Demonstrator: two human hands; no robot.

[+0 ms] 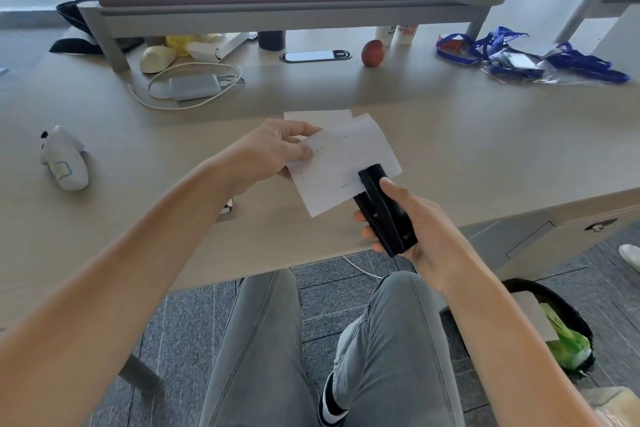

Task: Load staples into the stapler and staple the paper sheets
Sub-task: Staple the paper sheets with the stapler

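My right grip (412,225) held the black plastic stapler (382,210) above the counter's (450,149) near edge, its long axis pointing away and slightly left, nose over the white paper sheets (343,163). My left grip (273,152) pinched those sheets' left edge.

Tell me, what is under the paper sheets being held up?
Under the paper sheets lies another white sheet on the desk; most of it is covered.
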